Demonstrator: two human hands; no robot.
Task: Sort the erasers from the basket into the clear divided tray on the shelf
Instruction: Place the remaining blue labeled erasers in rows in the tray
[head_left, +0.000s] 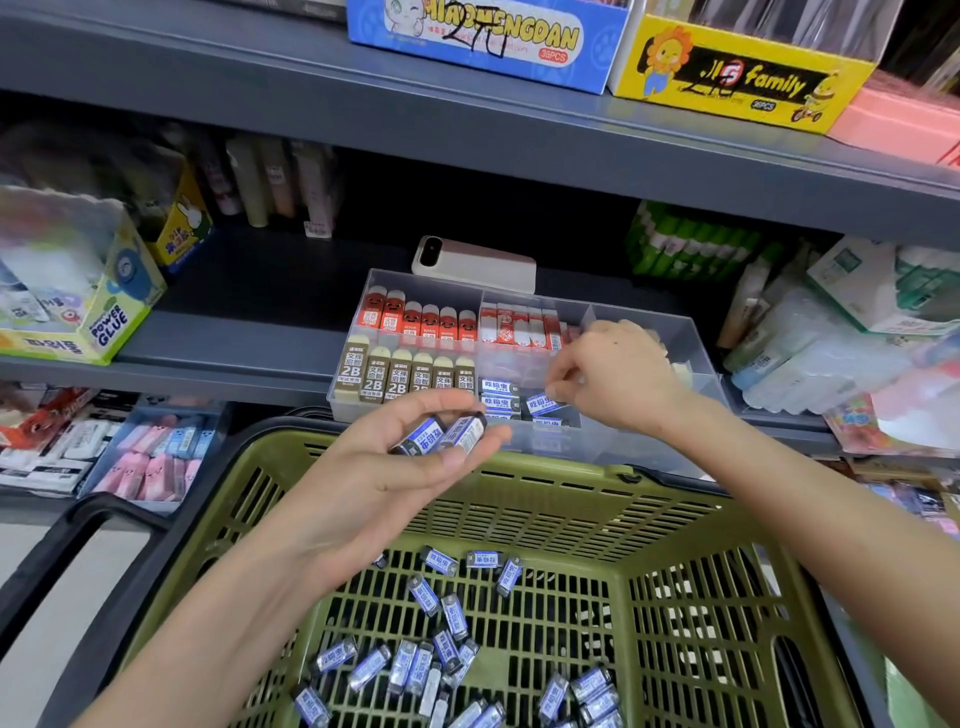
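We see the left hand (395, 457) palm up, fingers and thumb curled on two blue-sleeved erasers (441, 434), above the green basket (545, 470). Loose erasers (452, 618) litter the basket floor. Behind it, the clear divided tray (691, 338) sits on the shelf. The right hand (618, 374) pinches a blue eraser (540, 402) with thumb and fingertips in the tray's front middle compartment.

The right hand (618, 379) hides part of the clear divided plastic tray (691, 338); the olive-green slatted plastic basket (545, 467) runs off the bottom edge.
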